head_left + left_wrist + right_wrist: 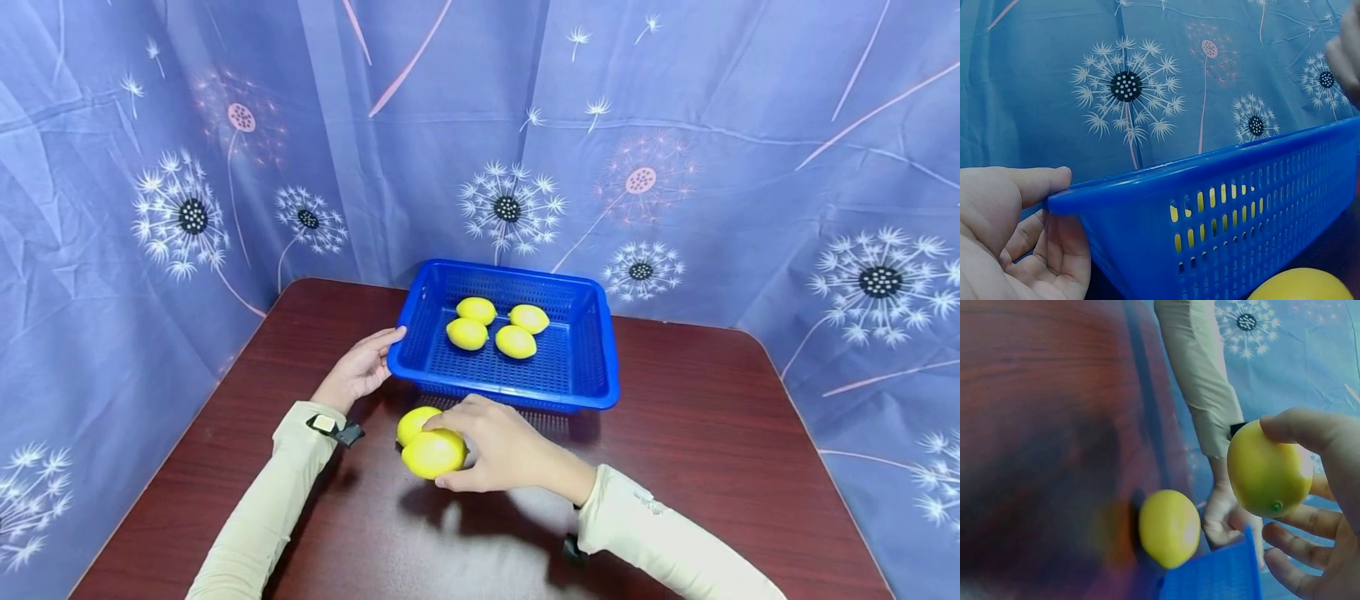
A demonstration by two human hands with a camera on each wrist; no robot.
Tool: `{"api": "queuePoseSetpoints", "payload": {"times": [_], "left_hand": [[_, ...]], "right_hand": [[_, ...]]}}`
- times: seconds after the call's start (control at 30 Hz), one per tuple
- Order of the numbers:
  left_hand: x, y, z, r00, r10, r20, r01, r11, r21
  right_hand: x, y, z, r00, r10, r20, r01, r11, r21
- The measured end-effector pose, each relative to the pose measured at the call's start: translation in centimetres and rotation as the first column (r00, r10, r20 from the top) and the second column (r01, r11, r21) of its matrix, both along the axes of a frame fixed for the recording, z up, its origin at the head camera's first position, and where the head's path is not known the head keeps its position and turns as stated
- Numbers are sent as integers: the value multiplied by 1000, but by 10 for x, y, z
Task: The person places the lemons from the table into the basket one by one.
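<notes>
My left hand (362, 369) grips the left end of a blue plastic basket (609, 358), thumb on top of the rim and fingers curled beneath it. In my right hand (498, 446) is a yellow lemon (435, 455), held between thumb and fingers above the table, just in front of the basket. The right wrist view shows this lemon (1269, 472) with its small green stem end. Behind and below it, a second lemon (413, 422) lies on the table by the basket's front wall. Inside the basket, several lemons (516, 342) rest on the slotted bottom.
The dark red-brown wooden table (690, 433) has rounded far corners. A blue curtain (420, 183) with dandelion prints hangs behind it and along both sides, close to the basket's back rim. Both forearms wear pale sleeves (258, 500) with black straps at the wrists.
</notes>
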State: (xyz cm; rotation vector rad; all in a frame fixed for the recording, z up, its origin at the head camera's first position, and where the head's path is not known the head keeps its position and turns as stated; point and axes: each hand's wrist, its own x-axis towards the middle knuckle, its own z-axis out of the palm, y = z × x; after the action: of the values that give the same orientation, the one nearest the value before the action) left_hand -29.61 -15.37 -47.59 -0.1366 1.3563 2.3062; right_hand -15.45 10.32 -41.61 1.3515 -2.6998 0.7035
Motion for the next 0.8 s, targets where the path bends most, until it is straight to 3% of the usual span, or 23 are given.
{"api": "queuePoseSetpoints", "payload": {"times": [0.37, 0.8], "left_hand": [[-1, 0, -1, 1000, 5, 5, -5, 1000, 0], [-3, 0, -2, 1000, 11, 15, -11, 1000, 1]], "right_hand": [[-19, 17, 23, 1000, 6, -15, -8, 996, -84], [-60, 55, 53, 995, -103, 14, 104, 991, -87]]}}
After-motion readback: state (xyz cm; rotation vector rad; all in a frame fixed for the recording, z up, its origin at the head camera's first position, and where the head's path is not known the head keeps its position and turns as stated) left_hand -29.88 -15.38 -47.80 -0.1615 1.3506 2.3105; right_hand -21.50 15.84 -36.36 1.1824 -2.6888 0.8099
